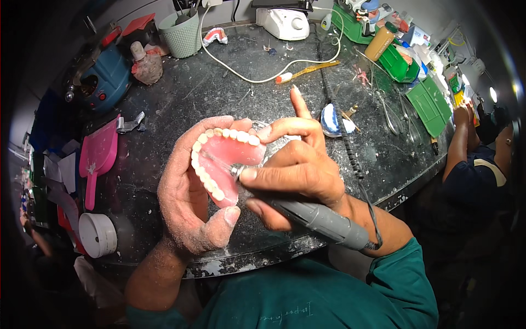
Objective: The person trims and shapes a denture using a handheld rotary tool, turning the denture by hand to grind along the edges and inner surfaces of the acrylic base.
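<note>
A pink denture (219, 159) with a curved row of cream teeth is cradled in my left hand (181, 186), its thumb below and its fingers behind the arch. Pink-white dust coats that hand. My right hand (307, 170) grips a grey rotary handpiece (323, 219) like a pen, index finger raised and another finger near the front end of the teeth. The handpiece's metal nose (236, 171) points into the inner side of the pink base. Its thin bit looks blurred against the denture, so exact contact is hard to see. A black coiled cord (350, 156) runs from the tool.
Dust covers the dark bench (164, 115). At the left lie a pink dustpan (98, 148), a white round tub (97, 234) and a blue machine (101, 82). A white control box (282, 24) stands behind; green trays (427, 107) sit right. Another person's arm (460, 131) is at far right.
</note>
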A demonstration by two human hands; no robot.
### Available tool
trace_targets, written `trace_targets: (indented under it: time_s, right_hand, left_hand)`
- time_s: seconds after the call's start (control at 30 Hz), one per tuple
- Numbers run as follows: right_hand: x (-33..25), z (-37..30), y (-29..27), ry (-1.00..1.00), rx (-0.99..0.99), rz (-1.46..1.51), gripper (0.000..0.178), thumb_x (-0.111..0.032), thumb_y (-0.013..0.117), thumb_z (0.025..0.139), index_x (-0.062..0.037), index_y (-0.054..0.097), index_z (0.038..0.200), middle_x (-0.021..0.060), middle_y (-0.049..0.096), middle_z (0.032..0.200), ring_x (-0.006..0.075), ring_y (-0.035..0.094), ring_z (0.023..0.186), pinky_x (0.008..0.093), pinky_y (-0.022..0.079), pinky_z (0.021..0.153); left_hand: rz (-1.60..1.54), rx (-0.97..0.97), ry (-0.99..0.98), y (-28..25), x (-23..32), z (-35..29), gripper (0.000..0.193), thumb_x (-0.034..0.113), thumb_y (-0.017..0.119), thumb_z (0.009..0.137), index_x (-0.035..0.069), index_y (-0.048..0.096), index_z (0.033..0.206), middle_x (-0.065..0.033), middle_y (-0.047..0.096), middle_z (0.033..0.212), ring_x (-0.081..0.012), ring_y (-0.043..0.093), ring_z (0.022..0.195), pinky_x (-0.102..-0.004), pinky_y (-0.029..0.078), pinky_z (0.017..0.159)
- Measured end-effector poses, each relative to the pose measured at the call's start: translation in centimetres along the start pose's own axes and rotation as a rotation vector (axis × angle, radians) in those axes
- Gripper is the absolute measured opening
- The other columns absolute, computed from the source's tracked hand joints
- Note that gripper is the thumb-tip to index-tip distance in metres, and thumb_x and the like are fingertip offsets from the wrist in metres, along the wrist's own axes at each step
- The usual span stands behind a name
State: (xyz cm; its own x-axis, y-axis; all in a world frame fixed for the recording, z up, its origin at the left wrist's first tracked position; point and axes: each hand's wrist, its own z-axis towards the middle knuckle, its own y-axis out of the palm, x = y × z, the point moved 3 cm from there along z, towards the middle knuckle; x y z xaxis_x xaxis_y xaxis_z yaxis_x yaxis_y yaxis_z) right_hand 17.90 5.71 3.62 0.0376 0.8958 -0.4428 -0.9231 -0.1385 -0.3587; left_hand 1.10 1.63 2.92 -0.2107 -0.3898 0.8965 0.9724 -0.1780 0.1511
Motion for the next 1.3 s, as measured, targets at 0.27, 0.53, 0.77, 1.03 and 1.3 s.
trace_targets:
  time_s: [0.27, 0.53, 0.77, 1.03, 1.3]
  right_hand:
    - [-0.14, 0.08, 0.16, -0.023, 0.005, 0.033, 0.036, -0.017, 0.085, 0.068, -0.0198, 0.074, 0.102, -0.0068, 0.063, 0.079, 0.0204, 0.059, 0.109, 0.0684, 0.013, 0.115]
    - [-0.10, -0.06, -0.04, -0.036, -0.008, 0.021, 0.039, -0.019, 0.087, 0.067, -0.0191, 0.074, 0.103, -0.0076, 0.064, 0.083, 0.0214, 0.059, 0.109, 0.0681, 0.013, 0.115]
    - [-0.20, -0.05, 0.03, -0.017, 0.017, -0.034, 0.045, -0.020, 0.087, 0.064, -0.0208, 0.073, 0.107, -0.0085, 0.063, 0.085, 0.0220, 0.059, 0.109, 0.0689, 0.015, 0.114]
    - [0.22, -0.30, 0.10, -0.022, 0.021, -0.011, 0.045, -0.019, 0.087, 0.065, -0.0201, 0.073, 0.108, -0.0077, 0.063, 0.086, 0.0229, 0.060, 0.109, 0.0694, 0.017, 0.114]
    - [0.03, -0.26, 0.04, -0.035, -0.009, 0.012, 0.045, -0.032, 0.082, 0.068, -0.0191, 0.073, 0.110, -0.0066, 0.064, 0.088, 0.0243, 0.060, 0.111, 0.0701, 0.016, 0.114]
  left_hand:
    - [-0.029, 0.033, -0.038, 0.16, 0.05, -0.05, 0.089, 0.029, 0.075, 0.074, -0.009, 0.033, 0.143, -0.0239, 0.052, 0.138, -0.0267, 0.052, 0.128, -0.0416, 0.036, 0.113]
    - [-0.026, 0.016, -0.032, -0.15, 0.06, 0.02, 0.091, 0.029, 0.075, 0.073, -0.009, 0.032, 0.144, -0.0246, 0.052, 0.138, -0.0272, 0.052, 0.129, -0.0417, 0.036, 0.114]
    - [0.010, 0.018, 0.011, -0.13, -0.06, -0.04, 0.087, 0.021, 0.072, 0.071, -0.009, 0.033, 0.143, -0.0241, 0.052, 0.138, -0.0263, 0.052, 0.128, -0.0411, 0.036, 0.113]
    - [0.062, 0.020, 0.018, -0.20, 0.07, -0.09, 0.086, 0.017, 0.071, 0.069, -0.009, 0.033, 0.143, -0.0227, 0.053, 0.137, -0.0254, 0.053, 0.127, -0.0411, 0.036, 0.113]
    - [0.109, -0.003, 0.077, -0.31, 0.16, -0.01, 0.086, 0.015, 0.071, 0.068, -0.009, 0.034, 0.142, -0.0226, 0.053, 0.136, -0.0257, 0.053, 0.127, -0.0411, 0.036, 0.113]
